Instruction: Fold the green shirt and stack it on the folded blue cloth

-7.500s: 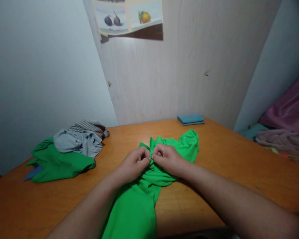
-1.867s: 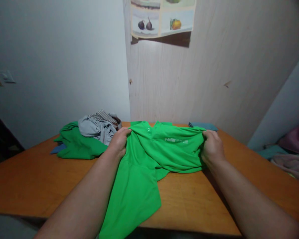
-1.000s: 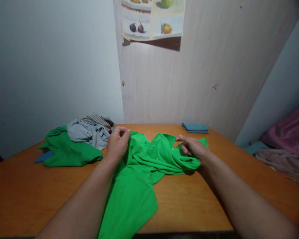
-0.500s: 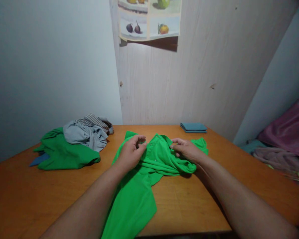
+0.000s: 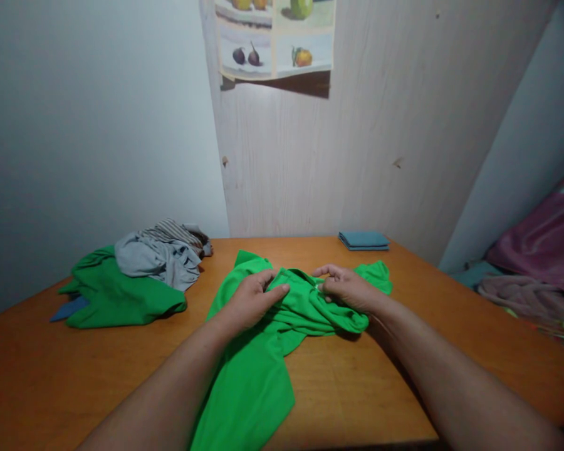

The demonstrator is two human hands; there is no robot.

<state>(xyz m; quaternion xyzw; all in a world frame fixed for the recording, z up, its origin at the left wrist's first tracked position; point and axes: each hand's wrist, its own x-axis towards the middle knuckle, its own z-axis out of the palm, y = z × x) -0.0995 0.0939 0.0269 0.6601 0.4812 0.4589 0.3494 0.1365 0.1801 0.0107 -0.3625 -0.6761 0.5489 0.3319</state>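
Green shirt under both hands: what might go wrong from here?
1. The green shirt runs out of frame at the near edge of the table; its lower part might slip off.
2. Cloth is bunched by the right hand, so creases could set.
3. Another green cloth lies off to the left, partly under grey cloth; mix-ups seem possible.

An orange-brown wooden desk (image 5: 338,388) is carrying a rumpled green shirt (image 5: 249,382), which is sprawling across its middle and running down toward the near edge. On the left, a heap of green, grey, striped and blue clothes (image 5: 126,297) is resting, while a folded blue case (image 5: 364,240) is lying flat near the back edge.
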